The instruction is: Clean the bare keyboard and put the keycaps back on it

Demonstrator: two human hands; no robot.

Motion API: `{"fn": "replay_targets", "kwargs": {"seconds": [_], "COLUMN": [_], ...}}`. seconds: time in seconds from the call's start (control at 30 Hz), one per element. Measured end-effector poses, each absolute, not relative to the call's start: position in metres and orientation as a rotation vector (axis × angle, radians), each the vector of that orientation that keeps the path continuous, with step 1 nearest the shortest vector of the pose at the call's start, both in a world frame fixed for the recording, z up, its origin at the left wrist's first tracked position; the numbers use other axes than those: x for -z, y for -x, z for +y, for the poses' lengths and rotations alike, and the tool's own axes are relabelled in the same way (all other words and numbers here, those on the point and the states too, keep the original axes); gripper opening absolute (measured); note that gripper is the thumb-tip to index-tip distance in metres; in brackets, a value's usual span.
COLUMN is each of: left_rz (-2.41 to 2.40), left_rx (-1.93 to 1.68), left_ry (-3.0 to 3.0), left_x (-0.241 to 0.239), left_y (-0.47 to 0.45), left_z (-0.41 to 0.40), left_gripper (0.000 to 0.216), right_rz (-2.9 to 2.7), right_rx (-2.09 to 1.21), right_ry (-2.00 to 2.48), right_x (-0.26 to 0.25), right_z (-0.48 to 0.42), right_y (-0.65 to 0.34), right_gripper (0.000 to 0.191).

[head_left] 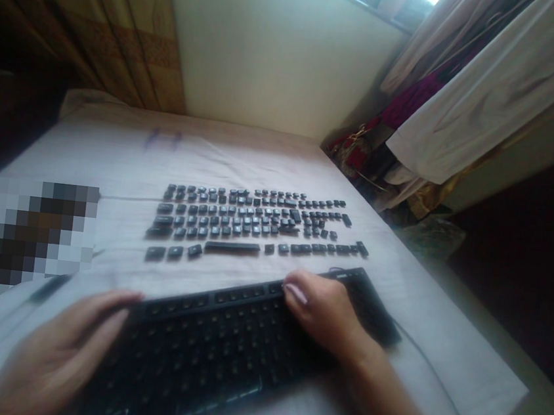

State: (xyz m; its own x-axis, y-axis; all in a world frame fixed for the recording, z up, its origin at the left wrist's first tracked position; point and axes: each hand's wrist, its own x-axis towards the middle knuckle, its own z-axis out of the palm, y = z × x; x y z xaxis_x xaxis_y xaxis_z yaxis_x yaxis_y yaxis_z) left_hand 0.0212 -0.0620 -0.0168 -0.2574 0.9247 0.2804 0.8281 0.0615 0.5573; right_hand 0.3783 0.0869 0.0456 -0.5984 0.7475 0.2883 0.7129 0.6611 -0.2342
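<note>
A black computer keyboard (pixel 204 338) with its keycaps off is held tilted over the white-covered surface. My left hand (pixel 64 344) grips its left end, thumb and fingers along the edge. Across the upper right part, my right hand (pixel 321 304) is closed on the far edge, thumb on top; its other fingers are hidden. Beyond the keyboard lie loose black keycaps (pixel 216 221), set out in rows much like a keyboard layout. A long spacebar (pixel 232 248) sits in the nearest row. Motion blurs the picture somewhat.
The keyboard's cable (pixel 436 389) runs off to the lower right across the white sheet (pixel 242 158). A thin dark stick-like item with a cord (pixel 51 287) lies at left, near a pixelated patch. Hanging cloths (pixel 497 92) are at the right; a curtain (pixel 127 33) hangs at the back left.
</note>
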Motion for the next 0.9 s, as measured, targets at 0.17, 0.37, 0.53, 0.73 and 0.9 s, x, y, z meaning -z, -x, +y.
{"fn": "replay_targets", "kwargs": {"seconds": [0.17, 0.37, 0.53, 0.73, 0.9], "left_rz": [2.19, 2.172, 2.148, 2.112, 2.138], "left_rx": [-0.967, -0.984, -1.032, -1.073, -1.055], "left_ry": [-1.815, -1.844, -1.852, -1.848, -1.801], "left_x": [0.014, 0.006, -0.005, -0.009, -0.005], "left_y": [-0.022, -0.027, -0.034, -0.035, -0.033], "left_z": [-0.061, -0.056, -0.051, -0.051, -0.052], "left_gripper": [0.033, 0.033, 0.036, 0.033, 0.034], "right_rz": [-2.542, -2.551, -2.577, -2.564, -2.353], "right_rx": [-0.153, -0.07, -0.076, -0.158, -0.497], "right_ry": [1.098, 1.168, 1.22, 1.181, 1.09], "right_x": [-0.046, -0.045, -0.046, -0.046, -0.045], "right_z": [0.086, 0.086, 0.085, 0.085, 0.086], "right_y": [-0.377, -0.374, -0.377, -0.376, -0.383], "right_gripper": [0.011, 0.012, 0.011, 0.012, 0.019]}}
